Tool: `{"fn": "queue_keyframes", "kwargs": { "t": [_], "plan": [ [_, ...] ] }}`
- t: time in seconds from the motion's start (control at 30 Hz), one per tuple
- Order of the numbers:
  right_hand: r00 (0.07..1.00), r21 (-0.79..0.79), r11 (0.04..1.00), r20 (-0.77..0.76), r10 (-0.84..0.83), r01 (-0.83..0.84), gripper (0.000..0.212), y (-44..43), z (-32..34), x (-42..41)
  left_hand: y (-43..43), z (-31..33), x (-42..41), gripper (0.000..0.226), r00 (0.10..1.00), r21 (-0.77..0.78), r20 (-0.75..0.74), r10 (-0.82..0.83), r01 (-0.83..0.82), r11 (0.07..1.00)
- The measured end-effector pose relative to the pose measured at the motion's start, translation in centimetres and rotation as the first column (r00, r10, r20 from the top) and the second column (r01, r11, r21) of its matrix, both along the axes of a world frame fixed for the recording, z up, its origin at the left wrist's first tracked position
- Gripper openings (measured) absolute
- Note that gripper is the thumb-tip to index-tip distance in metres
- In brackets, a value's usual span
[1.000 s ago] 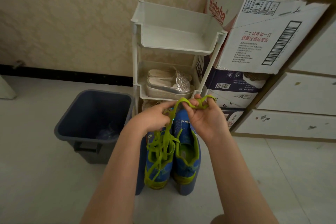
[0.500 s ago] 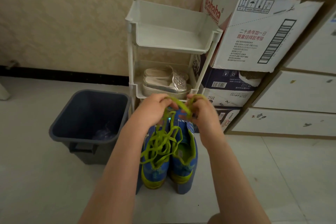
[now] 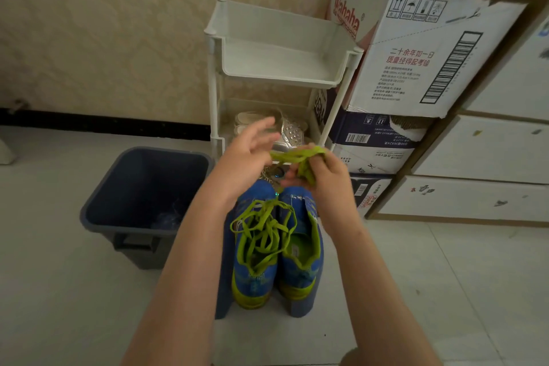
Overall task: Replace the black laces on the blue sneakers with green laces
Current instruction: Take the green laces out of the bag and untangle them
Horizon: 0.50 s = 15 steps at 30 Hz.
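Two blue sneakers with yellow-green soles stand side by side on the floor, toes toward me: the left sneaker and the right sneaker. A loose tangle of green lace lies over the left sneaker's opening. Above the shoes my right hand grips a bunched green lace. My left hand has its fingers spread beside that lace, with the thumb area touching its left end. No black laces are visible.
A dark blue bin stands left of the shoes. Behind them is a white three-tier rack with silver sandals on the middle shelf. Stacked cardboard boxes and white drawers fill the right side.
My left hand has let go of the lace and spread its fingers. The bunched lace now sits mainly in my right hand, and the hanging loops have dropped onto the left sneaker.
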State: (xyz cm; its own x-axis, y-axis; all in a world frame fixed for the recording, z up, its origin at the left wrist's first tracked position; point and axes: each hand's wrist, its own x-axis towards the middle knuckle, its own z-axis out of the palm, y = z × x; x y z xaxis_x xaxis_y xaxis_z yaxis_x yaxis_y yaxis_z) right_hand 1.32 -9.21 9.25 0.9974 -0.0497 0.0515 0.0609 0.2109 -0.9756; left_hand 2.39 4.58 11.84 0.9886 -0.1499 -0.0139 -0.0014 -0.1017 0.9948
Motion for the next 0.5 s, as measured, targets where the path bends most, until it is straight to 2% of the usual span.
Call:
{"fn": "queue_keyframes", "kwargs": {
  "t": [0.07,0.1,0.17,0.23,0.3,0.37,0.4,0.43,0.47,0.5],
  "plan": [
    [0.998,0.271,0.962,0.059,0.028,-0.043,0.028,-0.4,0.8,0.2,0.4,-0.7,-0.2,0.053,0.975,0.209,-0.152,-0.161,0.19,0.959],
    [0.997,0.394,0.917,0.075,0.032,-0.06,0.027,-0.5,1.2,0.3,0.4,-1.3,-0.2,0.048,0.948,0.304,-0.223,-0.228,0.29,0.908],
    [0.996,0.536,0.842,0.084,0.009,-0.053,0.024,-0.5,1.7,0.4,0.2,-2.5,-0.2,0.038,0.903,0.464,-0.318,-0.29,0.415,0.783],
    [0.997,0.609,0.793,0.079,-0.02,-0.032,0.021,-0.5,2.0,0.4,0.1,-3.5,0.0,0.025,0.882,0.522,-0.34,-0.326,0.466,0.714],
    [0.997,0.624,0.78,0.079,-0.02,-0.033,0.024,-0.9,1.9,0.6,0.1,-3.6,0.1,0.018,0.88,0.468,-0.34,-0.331,0.464,0.752],
    [0.997,0.491,0.871,0.072,-0.014,-0.023,0.024,-1.3,1.5,0.8,-0.2,-3.4,0.2,0.019,0.923,0.273,-0.316,-0.219,0.309,0.911],
    [0.999,0.338,0.941,0.051,-0.016,-0.002,0.024,-1.4,1.2,0.9,-0.4,-3.0,0.2,0.019,0.949,0.141,-0.291,-0.122,0.169,0.976],
    [1.0,0.129,0.991,0.018,-0.017,0.015,0.026,-1.4,0.8,0.8,-0.6,-2.7,0.3,0.019,0.965,0.012,-0.263,-0.023,0.028,1.0],
    [1.0,-0.096,0.995,-0.02,-0.009,0.007,0.032,-1.4,0.5,0.6,-0.7,-2.4,0.4,0.02,0.971,-0.09,-0.234,0.05,-0.073,0.993],
    [0.998,-0.28,0.959,-0.053,0.029,-0.043,0.038,-1.3,0.0,0.3,-0.9,-2.1,0.6,0.021,0.974,-0.18,-0.21,0.087,-0.126,0.976]
  ]
}}
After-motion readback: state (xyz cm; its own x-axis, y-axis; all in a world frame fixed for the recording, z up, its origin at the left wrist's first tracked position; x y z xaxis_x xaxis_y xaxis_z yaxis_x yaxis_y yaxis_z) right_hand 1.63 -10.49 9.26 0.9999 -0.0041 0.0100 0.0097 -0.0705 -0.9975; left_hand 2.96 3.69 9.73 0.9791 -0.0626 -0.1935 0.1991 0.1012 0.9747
